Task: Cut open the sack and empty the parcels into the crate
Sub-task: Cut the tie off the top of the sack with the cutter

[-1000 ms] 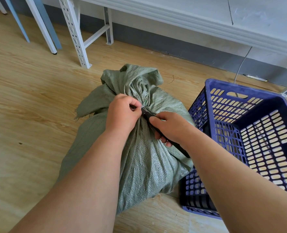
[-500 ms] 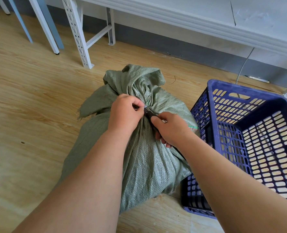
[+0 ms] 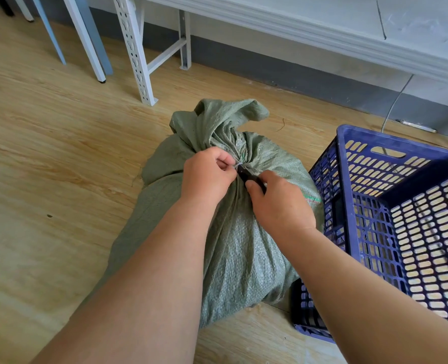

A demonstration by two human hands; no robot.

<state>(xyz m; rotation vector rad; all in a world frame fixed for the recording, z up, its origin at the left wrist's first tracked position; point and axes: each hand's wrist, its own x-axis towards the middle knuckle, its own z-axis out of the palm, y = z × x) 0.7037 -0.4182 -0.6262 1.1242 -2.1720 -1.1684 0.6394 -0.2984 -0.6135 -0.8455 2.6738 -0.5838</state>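
Note:
A full green woven sack [image 3: 238, 248] lies on the wooden floor, its neck bunched and bound with a thin tie [image 3: 240, 164]. My left hand [image 3: 207, 174] pinches the tie at the neck. My right hand [image 3: 278, 203] grips a dark-handled cutter [image 3: 249, 177] whose tip meets the tie just beside my left fingers. A blue perforated plastic crate [image 3: 401, 219] stands against the sack's right side with nothing visible inside. The parcels are hidden in the sack.
A white slotted shelf leg [image 3: 136, 53] and other furniture legs [image 3: 86, 40] stand at the back left. A grey wall skirting [image 3: 309, 82] runs behind, with a thin cable [image 3: 396, 101] hanging down behind the crate. Bare wooden floor [image 3: 47, 179] lies to the left.
My right hand has slid up the sack toward the neck, bringing the cutter's tip to the tie. The left hand keeps its pinch at the neck.

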